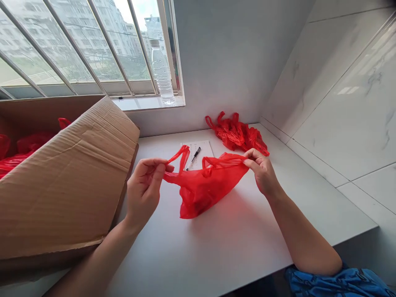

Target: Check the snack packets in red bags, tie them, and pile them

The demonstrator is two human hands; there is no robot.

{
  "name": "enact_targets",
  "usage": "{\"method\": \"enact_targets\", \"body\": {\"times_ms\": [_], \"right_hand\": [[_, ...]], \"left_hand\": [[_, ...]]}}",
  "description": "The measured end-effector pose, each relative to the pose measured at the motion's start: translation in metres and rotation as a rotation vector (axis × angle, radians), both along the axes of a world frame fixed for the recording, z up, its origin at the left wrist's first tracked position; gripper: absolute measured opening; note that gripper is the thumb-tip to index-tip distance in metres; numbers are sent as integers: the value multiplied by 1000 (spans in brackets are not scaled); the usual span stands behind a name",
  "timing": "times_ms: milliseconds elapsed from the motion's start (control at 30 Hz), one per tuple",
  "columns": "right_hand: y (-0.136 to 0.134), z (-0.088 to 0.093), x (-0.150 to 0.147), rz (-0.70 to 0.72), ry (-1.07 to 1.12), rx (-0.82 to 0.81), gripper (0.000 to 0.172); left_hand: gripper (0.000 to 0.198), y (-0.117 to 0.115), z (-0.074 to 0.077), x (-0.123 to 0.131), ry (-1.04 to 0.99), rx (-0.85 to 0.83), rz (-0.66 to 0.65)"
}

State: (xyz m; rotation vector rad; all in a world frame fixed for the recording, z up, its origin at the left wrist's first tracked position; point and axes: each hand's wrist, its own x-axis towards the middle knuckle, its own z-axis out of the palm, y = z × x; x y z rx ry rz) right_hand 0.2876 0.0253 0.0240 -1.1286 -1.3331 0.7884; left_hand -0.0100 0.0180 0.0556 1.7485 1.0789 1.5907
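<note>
In my head view, the red bag (210, 187) spans left to right between my hands, over the worktop (173, 255), between its back and front edges. My left hand (144, 185) pinches one end; my right hand (261, 169) pinches the other.

It's bright at the barred window (89, 45), grey wall (238, 57) behind the white counter (201, 251), marbled tiles (349, 123) gleaming along its right edge
</note>
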Motion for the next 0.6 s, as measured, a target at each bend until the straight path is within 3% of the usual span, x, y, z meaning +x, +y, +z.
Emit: {"method": "enact_targets", "body": {"times_ms": [33, 167, 267, 333, 433, 500, 600], "right_hand": [[-3, 3, -1, -26, -23, 62, 2], [-26, 16, -23, -158, -228, 552, 27], [-37, 18, -44, 39, -561, 711, 30], [-35, 15, -49, 154, -737, 610, 28], [-23, 10, -40, 172, -781, 372, 18], [-16, 11, -28, 226, -634, 212, 10], [-14, 16, -17, 333, -283, 40, 17]], "left_hand": [[10, -2, 1, 1, -51, -21, -54], [19, -15, 2, 6, -115, -50, -252], [23, -23, 5, 1, -94, -37, -386], [21, -26, 9, -4, -66, -4, -484], [27, -27, 19, -14, 15, 96, -567], [28, -27, 25, -20, 85, 165, -539], [25, -30, 33, -22, 242, 198, -441]]}}
